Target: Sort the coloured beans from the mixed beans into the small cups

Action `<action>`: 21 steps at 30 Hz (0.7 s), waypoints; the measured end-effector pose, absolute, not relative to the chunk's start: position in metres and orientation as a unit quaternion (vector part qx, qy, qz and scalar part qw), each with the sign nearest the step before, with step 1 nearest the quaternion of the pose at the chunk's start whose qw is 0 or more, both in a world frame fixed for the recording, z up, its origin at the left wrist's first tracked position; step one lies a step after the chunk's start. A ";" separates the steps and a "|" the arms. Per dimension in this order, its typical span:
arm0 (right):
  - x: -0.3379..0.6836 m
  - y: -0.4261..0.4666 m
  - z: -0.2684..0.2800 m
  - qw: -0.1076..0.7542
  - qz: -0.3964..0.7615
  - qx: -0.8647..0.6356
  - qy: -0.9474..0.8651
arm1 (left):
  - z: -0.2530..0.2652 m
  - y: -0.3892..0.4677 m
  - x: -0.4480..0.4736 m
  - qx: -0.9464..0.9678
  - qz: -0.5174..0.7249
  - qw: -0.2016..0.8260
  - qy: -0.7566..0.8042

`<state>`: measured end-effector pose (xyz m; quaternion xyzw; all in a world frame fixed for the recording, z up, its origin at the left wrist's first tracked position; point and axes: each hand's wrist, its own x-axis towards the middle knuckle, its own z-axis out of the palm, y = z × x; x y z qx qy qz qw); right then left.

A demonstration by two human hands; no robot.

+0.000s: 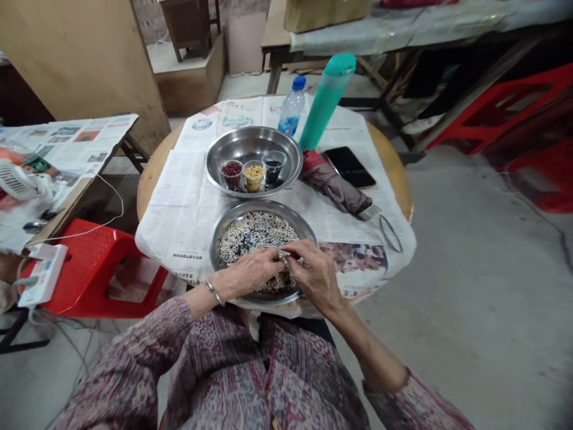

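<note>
In front of me is a near metal bowl [213, 251] with a spread of small white pieces [264, 230] mixed with yellow and dark ones; whether they are grains or beads I cannot tell. My left hand [253, 270], with a bangle [213, 292] at its wrist, reaches over the bowl, fingers bent and close together. Facing it, my right hand [317, 275] has its thumb and fingers curled in a pinch over the same pieces. The fingertips of both hands nearly meet, and what they grip is hidden or too small to name.
Beyond stands a second metal bowl [215, 149] holding cups of dark red [231, 174], yellow [253, 177] and black [273, 170] pieces. A water bottle [292, 110], green bottle [326, 98], phone [350, 167] and folded umbrella [333, 185] lie or stand around it. Left is a red stool [98, 269].
</note>
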<state>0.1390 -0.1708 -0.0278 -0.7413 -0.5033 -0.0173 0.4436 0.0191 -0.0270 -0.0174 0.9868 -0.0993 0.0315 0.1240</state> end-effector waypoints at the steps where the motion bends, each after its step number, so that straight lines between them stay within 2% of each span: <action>1: 0.140 -0.171 -0.028 0.448 -0.019 -0.742 -0.499 | -0.020 -0.026 0.027 0.987 0.042 0.110 -0.105; 5: 0.143 -0.171 -0.030 0.447 -0.038 -0.750 -0.485 | -0.019 -0.015 0.051 0.996 0.056 0.049 -0.059; 9: 0.144 -0.173 -0.035 0.431 -0.061 -0.747 -0.502 | -0.010 -0.002 0.050 0.997 0.056 0.002 0.059; 13: 0.145 -0.176 -0.040 0.435 -0.070 -0.736 -0.513 | 0.002 -0.006 0.023 0.987 0.022 0.014 0.159; 18: 0.143 -0.176 -0.038 0.469 -0.064 -0.720 -0.508 | 0.006 -0.034 -0.001 0.996 -0.014 0.076 0.046; 21: 0.154 -0.176 -0.028 0.479 -0.109 -0.734 -0.470 | 0.001 -0.044 0.009 0.997 0.000 0.070 -0.033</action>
